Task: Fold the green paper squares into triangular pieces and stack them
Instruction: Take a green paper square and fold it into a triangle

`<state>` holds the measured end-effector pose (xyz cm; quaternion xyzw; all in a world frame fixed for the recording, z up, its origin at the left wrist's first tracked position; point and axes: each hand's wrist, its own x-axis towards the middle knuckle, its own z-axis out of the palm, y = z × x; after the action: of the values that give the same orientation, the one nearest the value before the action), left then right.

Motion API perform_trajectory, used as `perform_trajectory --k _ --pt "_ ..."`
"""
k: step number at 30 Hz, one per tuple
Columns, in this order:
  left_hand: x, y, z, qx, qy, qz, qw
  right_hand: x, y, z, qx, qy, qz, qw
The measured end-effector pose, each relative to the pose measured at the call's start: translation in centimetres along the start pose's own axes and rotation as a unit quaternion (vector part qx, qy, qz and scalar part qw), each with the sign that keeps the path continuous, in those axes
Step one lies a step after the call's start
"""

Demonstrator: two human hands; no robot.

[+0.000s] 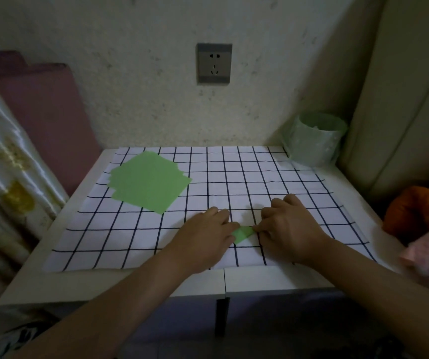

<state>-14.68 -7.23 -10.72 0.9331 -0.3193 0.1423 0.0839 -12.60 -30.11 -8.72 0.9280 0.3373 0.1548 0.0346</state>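
A loose pile of green paper squares [148,181] lies on the far left of the checked cloth [273,182]. Near the front middle, a small folded green piece [243,233] lies on the cloth between my two hands, mostly covered by them. My left hand [205,237] rests flat over its left part, fingers pressing down. My right hand [288,226] has curled fingers and pinches the piece's right corner. How the piece is folded is hidden under the hands.
A bin lined with a pale green bag [317,138] stands at the table's far right corner. Orange and pink fabric [420,229] lies off the right edge. A curtain [8,177] hangs at the left. A wall socket [214,63] is behind.
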Motion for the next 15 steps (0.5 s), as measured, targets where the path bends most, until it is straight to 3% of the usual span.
perform_trajectory --k 5,11,15 --pt "-0.1 0.3 -0.1 0.006 -0.011 -0.009 1.000 -0.6 0.4 -0.1 -0.010 -0.023 0.013 1.000" --pt "-0.1 0.2 0.5 0.019 -0.004 -0.030 0.999 -1.0 -0.1 0.0 0.058 -0.024 0.051 0.997" --pt "0.1 0.1 0.3 -0.045 0.024 -0.082 0.995 -0.8 -1.8 0.2 0.123 -0.025 -0.030 0.992"
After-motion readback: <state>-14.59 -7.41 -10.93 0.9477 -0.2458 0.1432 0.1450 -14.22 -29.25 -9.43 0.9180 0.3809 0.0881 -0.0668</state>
